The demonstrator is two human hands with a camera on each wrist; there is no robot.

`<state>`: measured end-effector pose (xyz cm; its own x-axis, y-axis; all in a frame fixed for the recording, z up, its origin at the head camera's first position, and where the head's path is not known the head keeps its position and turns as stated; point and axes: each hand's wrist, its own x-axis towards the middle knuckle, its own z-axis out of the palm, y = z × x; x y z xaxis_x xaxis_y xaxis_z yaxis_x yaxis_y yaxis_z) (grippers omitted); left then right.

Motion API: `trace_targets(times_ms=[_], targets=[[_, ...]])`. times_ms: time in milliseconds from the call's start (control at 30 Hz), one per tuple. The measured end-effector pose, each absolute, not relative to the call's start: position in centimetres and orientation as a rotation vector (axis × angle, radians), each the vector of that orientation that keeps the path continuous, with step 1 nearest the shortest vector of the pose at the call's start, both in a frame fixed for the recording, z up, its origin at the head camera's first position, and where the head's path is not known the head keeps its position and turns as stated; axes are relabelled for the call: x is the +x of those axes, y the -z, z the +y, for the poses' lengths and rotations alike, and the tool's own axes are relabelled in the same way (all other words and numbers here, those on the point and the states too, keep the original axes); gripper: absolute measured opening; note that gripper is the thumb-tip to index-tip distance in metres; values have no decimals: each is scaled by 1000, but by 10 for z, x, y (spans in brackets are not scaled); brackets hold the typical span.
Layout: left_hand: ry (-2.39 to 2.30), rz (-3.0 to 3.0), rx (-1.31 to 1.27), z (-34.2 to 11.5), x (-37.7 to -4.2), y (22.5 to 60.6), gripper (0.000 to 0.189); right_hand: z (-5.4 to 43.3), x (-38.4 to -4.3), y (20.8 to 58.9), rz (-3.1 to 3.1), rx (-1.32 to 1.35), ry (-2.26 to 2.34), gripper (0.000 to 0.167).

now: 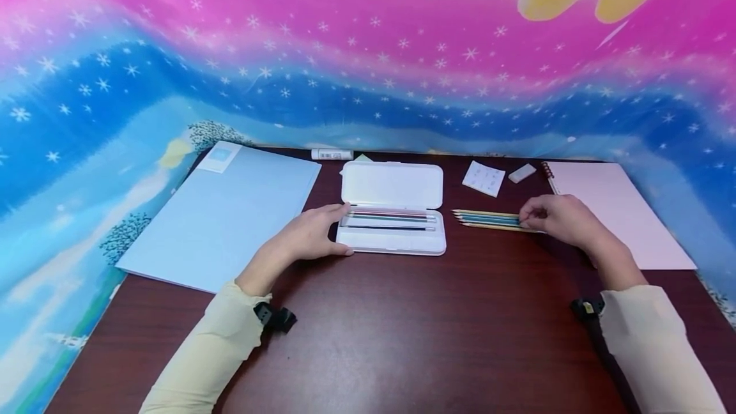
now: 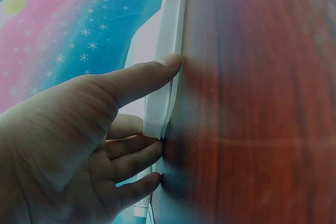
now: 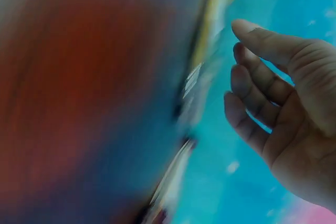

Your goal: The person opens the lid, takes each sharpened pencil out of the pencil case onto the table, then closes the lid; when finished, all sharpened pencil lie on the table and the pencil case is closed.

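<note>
Left grip [image 1: 310, 233] holds the left end of the white pencil case [image 1: 397, 249], thumb at the near corner, fingers along the side and far edge. Case sits directly right of this grip, flat on the table [image 1: 402, 337], lid [image 1: 393, 184] folded back away from the person; pencils inside [image 1: 391, 216] lie lengthwise. Right grip [image 1: 554, 217] is over the right ends of a row of yellow and blue loose pencils [image 1: 489, 219], tips pointing left to the case; its fingers are loosely bent with nothing between them in the right wrist view, where the pencils blur. Beyond the right grip, slightly left: white eraser [image 1: 522, 173], then a small paper square [image 1: 484, 178]. Just right of it, pink spiral notepad [image 1: 627, 222], partly behind the hand. Left of the left grip, big light-blue folder [image 1: 230, 216]; beyond that grip, white tube [image 1: 332, 154] near the table's far edge.
</note>
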<state>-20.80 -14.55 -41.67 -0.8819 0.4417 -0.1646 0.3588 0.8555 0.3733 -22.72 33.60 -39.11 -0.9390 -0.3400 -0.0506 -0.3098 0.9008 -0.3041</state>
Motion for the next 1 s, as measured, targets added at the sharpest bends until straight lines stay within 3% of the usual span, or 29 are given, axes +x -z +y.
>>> trace_targets(times_ms=[233, 567, 1000], targets=[[-487, 2802, 635, -140, -210, 412, 95, 269, -225, 366, 2954, -790, 571, 13], [-476, 2801, 603, -148, -205, 417, 95, 178, -246, 387, 2748, -957, 506, 20], [-475, 2792, 625, -146, -208, 417, 95, 146, -249, 395, 2699, -1086, 283, 9]])
